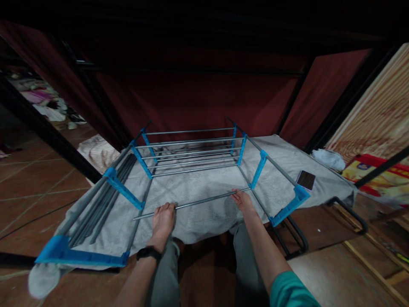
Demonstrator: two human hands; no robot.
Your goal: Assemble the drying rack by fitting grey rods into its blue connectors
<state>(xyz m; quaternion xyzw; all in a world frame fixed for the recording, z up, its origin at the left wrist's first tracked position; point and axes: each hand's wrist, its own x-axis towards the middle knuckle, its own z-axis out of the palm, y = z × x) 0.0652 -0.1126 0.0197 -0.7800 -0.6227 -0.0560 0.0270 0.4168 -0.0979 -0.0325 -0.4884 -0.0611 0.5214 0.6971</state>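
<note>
A grey metal rod [198, 201] lies across a half-built rack of grey tubes and blue plastic connectors [191, 157] that rests on a grey towel [198, 217]. My left hand [163, 221], with a black wristband, is closed on the rod near its left end. Near the rod's right end my right hand [243, 200] pinches it, close to a blue connector [258, 169]. A bundle of loose grey rods [102, 200] lies on the rack's left side.
A dark phone [306, 179] lies on the towel at the right. Crumpled white cloth [329, 158] and a red and yellow package [377, 175] sit further right. A black tubular frame [351, 211] shows under the towel. Tiled floor surrounds it.
</note>
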